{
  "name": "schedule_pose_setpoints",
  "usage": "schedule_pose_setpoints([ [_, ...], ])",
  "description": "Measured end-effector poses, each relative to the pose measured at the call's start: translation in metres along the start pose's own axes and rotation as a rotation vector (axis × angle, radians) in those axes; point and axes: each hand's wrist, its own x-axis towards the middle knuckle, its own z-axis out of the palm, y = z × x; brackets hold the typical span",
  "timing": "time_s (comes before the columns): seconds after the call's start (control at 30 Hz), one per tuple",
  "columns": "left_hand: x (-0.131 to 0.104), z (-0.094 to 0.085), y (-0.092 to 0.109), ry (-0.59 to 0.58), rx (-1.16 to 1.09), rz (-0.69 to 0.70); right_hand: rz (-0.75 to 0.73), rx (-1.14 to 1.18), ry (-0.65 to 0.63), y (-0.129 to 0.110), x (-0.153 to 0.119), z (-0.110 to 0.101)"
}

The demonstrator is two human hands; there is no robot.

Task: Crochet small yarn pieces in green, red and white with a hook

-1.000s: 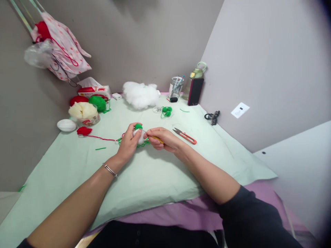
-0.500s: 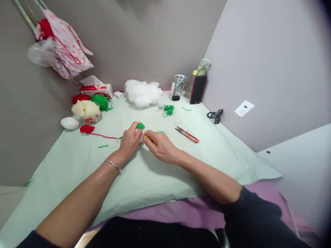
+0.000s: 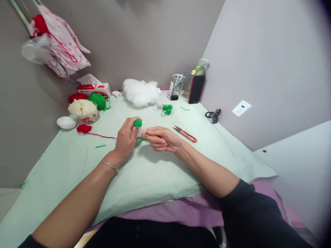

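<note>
- My left hand [image 3: 126,136] is closed around a small rounded piece of bright green crocheted yarn [image 3: 138,123], its domed green end showing above my thumb and fingers
- My right hand [image 3: 162,138] grips a slim metal hook with a yellow handle [image 3: 158,137], its shaft pointing left at the green piece; I cannot tell whether the tip is in the stitches or only against them
- Both my hands are near each other above the pale green tablecloth [image 3: 155,179], with loose strands of green yarn [image 3: 139,141] just below and between them
- Right of my right hand lies a pair of orange-handled snips with dark pointed blades [image 3: 185,134], well apart from my fingers
- Left of my left hand, a red yarn line [image 3: 103,136] runs to a small red yarn bundle [image 3: 84,128], with a short cut piece of green yarn [image 3: 100,146] nearer me
- Beyond my hands sits a fluffy heap of white stuffing [image 3: 141,93], and to its right a little cluster of green yarn pieces [image 3: 167,110]
</note>
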Motion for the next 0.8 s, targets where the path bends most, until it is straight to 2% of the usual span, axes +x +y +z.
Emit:
schedule_pose_setpoints([
  [0.27, 0.006, -0.005, -0.006, 0.076, 0.000, -0.004, 0.018, 0.091, -0.146, 0.004, 0.000, -0.004],
  [0.33, 0.007, -0.006, -0.009, 0.118, -0.031, -0.054, 0.091, 0.032, -0.292, 0.007, -0.002, 0.001],
  [0.4, 0.008, -0.008, -0.013, 0.164, -0.081, -0.134, 0.213, -0.098, -0.493, 0.009, -0.005, 0.008],
  [0.43, 0.009, -0.010, -0.015, 0.179, -0.117, -0.181, 0.243, -0.162, -0.552, 0.009, -0.005, 0.011],
  [0.47, 0.009, -0.010, -0.017, 0.182, -0.161, -0.227, 0.224, -0.204, -0.551, 0.009, -0.006, 0.013],
  [0.5, 0.010, -0.011, -0.017, 0.173, -0.211, -0.271, 0.164, -0.229, -0.486, 0.007, -0.005, 0.014],
  [0.53, 0.010, -0.010, -0.017, 0.152, -0.267, -0.308, 0.068, -0.239, -0.362, 0.006, -0.005, 0.013],
  [0.6, 0.010, -0.006, -0.014, 0.085, -0.382, -0.359, -0.168, -0.279, 0.008, 0.002, -0.002, 0.009],
  [0.67, 0.008, 0.000, -0.007, 0.008, -0.487, -0.387, -0.335, -0.354, 0.339, 0.000, 0.003, 0.003],
  [0.73, 0.005, 0.007, 0.001, -0.050, -0.573, -0.404, -0.392, -0.425, 0.510, 0.001, 0.008, -0.003],
  [0.8, 0.003, 0.012, 0.008, -0.071, -0.637, -0.416, -0.359, -0.489, 0.540, 0.005, 0.012, -0.004],
])
